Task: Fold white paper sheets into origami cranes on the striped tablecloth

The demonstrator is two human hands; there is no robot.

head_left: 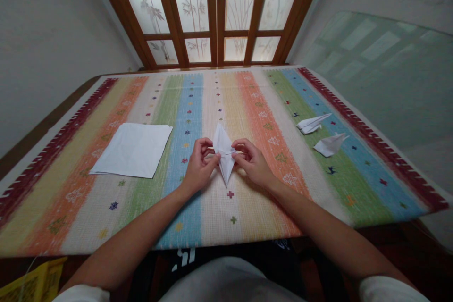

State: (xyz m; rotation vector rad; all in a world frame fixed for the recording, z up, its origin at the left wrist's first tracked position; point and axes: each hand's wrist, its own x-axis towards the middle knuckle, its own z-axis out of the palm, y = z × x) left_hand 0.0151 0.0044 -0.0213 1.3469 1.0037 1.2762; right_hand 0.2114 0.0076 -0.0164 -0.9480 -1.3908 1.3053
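A white folded paper diamond (223,144), pointed at its far and near ends, is held between my hands over the middle of the table. My left hand (203,160) pinches its left side between thumb and fingers. On the opposite edge my right hand (252,160) has a similar pinch, thumb against the paper. A crease or slit crosses the diamond at its middle. Some of my fingertips are hidden behind the paper.
To the left lies a stack of white square paper (132,150). Two folded paper cranes, one farther (311,124) and one nearer (330,145), rest at the right. A striped tablecloth (148,217) covers the table. Beyond its far edge stand wood-framed glass doors (216,19).
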